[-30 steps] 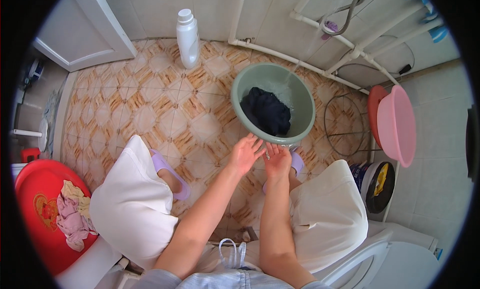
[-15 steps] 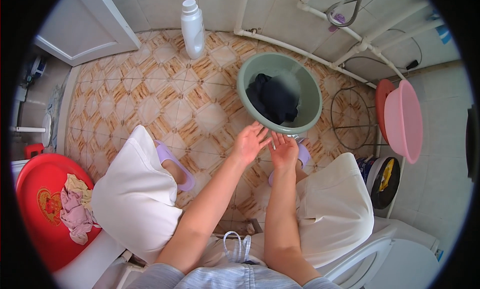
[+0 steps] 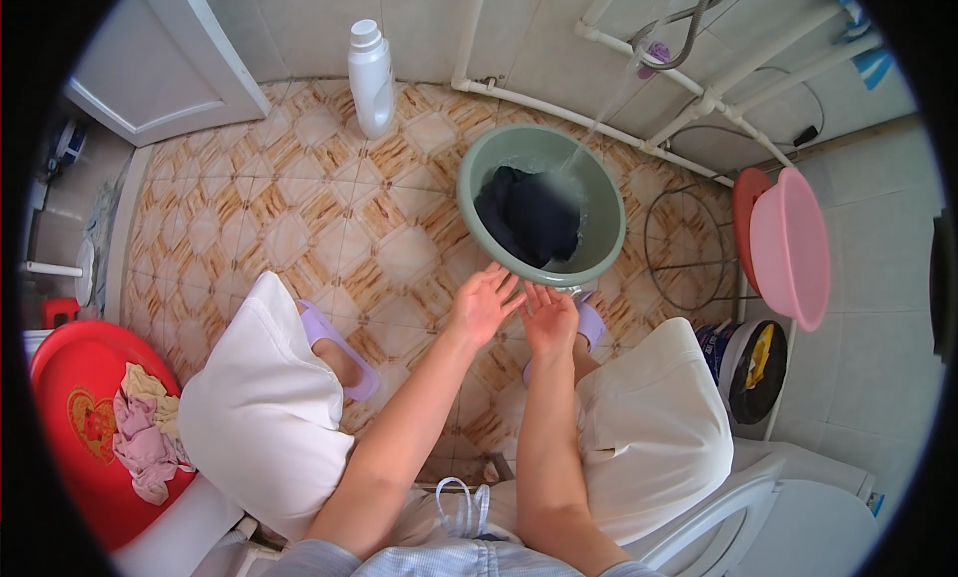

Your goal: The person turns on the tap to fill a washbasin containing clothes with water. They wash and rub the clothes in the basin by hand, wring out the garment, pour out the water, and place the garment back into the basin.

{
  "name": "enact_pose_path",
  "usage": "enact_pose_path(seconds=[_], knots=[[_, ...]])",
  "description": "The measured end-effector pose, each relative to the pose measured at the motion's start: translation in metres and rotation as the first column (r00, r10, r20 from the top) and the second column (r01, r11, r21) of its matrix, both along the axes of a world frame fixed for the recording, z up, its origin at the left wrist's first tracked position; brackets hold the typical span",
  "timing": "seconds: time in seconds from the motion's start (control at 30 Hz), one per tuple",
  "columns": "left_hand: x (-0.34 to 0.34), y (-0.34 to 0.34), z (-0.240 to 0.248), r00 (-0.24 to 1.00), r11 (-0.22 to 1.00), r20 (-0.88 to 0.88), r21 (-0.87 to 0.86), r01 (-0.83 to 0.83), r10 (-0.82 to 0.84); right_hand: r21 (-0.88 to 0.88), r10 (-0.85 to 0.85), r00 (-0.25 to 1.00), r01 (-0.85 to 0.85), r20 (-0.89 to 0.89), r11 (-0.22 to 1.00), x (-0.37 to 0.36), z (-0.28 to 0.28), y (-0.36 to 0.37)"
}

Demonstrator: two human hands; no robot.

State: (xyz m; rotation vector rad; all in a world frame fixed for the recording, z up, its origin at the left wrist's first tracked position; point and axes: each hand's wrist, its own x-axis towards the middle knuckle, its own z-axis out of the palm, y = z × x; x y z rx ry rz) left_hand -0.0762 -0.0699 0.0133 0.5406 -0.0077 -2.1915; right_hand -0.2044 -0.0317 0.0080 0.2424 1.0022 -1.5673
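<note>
A grey-green basin [image 3: 602,200] stands ahead of me on the floor, with dark navy cloth [image 3: 519,218] bunched inside. Thin water [image 3: 605,110] runs down from the upper right into it, and the surface beside the cloth is rippled. Just at the basin's near rim is my left hand [image 3: 481,305], palm up, fingers spread, holding nothing. Beside it my right hand [image 3: 551,322] is also palm up with its fingers apart and nothing in them. Both sets of fingertips are close to the rim; whether they touch it I cannot tell. A blurred patch covers part of the cloth.
A white bottle [image 3: 370,83] stands by the far wall. Pink [image 3: 793,248] and red-brown [image 3: 746,213] basins lean at the right near a wire rack [image 3: 689,248]. At lower left, a red basin [image 3: 65,352] holds pink and cream clothes [image 3: 148,437]. A toilet [image 3: 808,517] is lower right.
A stream of water now shows falling into the basin, where none was clear before. The whole view has shifted slightly; my hands keep nearly the same pose at the rim.
</note>
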Motion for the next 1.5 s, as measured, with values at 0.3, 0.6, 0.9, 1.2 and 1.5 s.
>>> enact_pose_path(seconds=[0.3, 0.6, 0.9, 1.2, 1.5], knots=[[0.001, -0.001, 0.0, 1.0, 1.0, -0.005, 0.007, -0.002, 0.002, 0.02, 0.006, 1.0, -0.006, -0.009, 1.0, 0.004, 0.009, -0.002], [0.001, -0.001, -0.004, 0.999, 1.0, -0.033, 0.027, -0.002, 0.003, 0.034, 0.003, 1.0, -0.003, 0.011, 0.999, 0.003, 0.006, -0.002], [0.001, 0.0, -0.002, 1.0, 0.999, -0.03, 0.037, -0.006, 0.007, 0.03, 0.0, 0.999, -0.001, 0.033, 1.0, 0.002, 0.001, -0.001], [0.001, 0.0, 0.002, 1.0, 0.999, -0.013, 0.048, -0.002, 0.002, 0.027, 0.011, 1.0, -0.011, 0.023, 1.0, 0.002, -0.002, -0.001], [0.001, 0.0, 0.002, 1.0, 0.998, -0.009, 0.064, -0.002, 0.003, 0.029, -0.001, 0.999, 0.0, 0.032, 1.0, 0.002, -0.003, -0.001]])
